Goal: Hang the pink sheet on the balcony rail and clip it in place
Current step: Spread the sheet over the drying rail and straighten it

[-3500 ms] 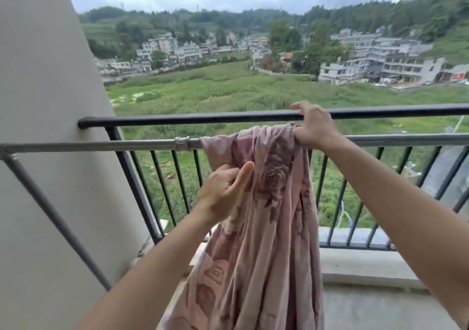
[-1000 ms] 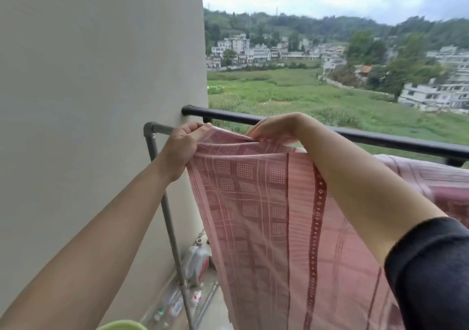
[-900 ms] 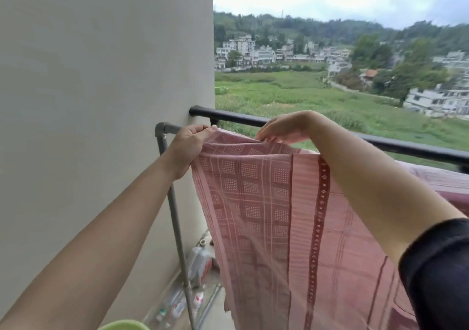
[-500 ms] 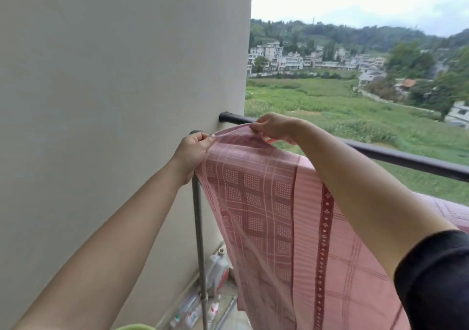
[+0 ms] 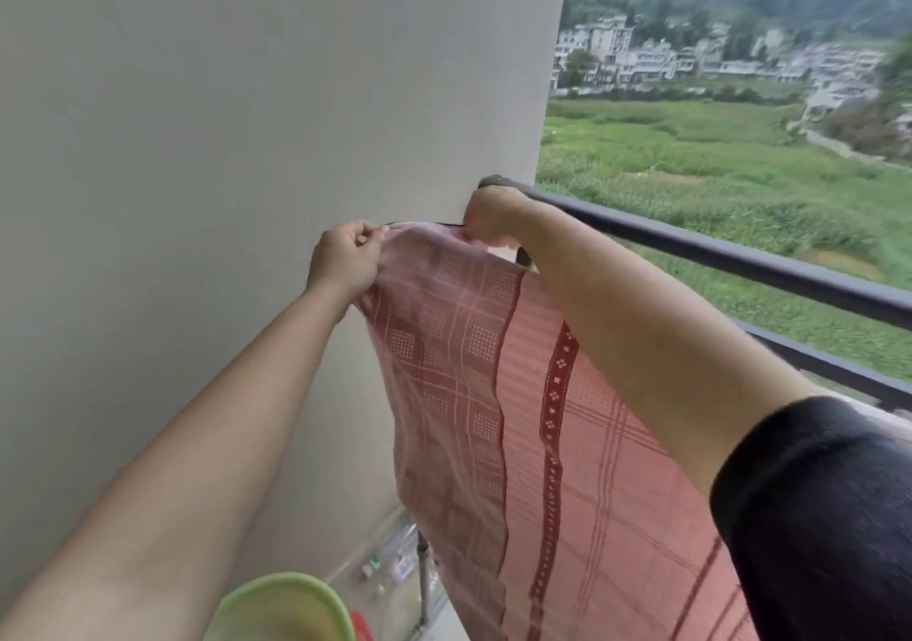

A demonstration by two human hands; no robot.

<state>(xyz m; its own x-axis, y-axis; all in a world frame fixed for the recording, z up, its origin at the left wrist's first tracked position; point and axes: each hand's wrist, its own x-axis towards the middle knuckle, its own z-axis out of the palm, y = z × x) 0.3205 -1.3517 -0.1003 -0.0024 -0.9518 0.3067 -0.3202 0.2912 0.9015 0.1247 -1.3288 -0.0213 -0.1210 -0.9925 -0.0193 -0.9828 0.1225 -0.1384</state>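
The pink checked sheet (image 5: 533,418) with dark red stripes hangs spread over the hidden grey bar, close to the wall. My left hand (image 5: 345,258) pinches its upper left corner. My right hand (image 5: 491,213) grips the top edge a little to the right, just below the black balcony rail (image 5: 740,255). The edge between both hands is stretched taut. No clip is visible.
A plain beige wall (image 5: 247,122) fills the left side, right beside the sheet's end. A green basin (image 5: 281,608) sits at the bottom. Plastic bottles (image 5: 395,561) lie on the floor by the grey post (image 5: 422,586). Fields and houses lie beyond the rail.
The sheet went from a bunched heap on the bar to spread flat. Both hands slid its end left toward the wall, and my view turned left and down, bringing the basin in.
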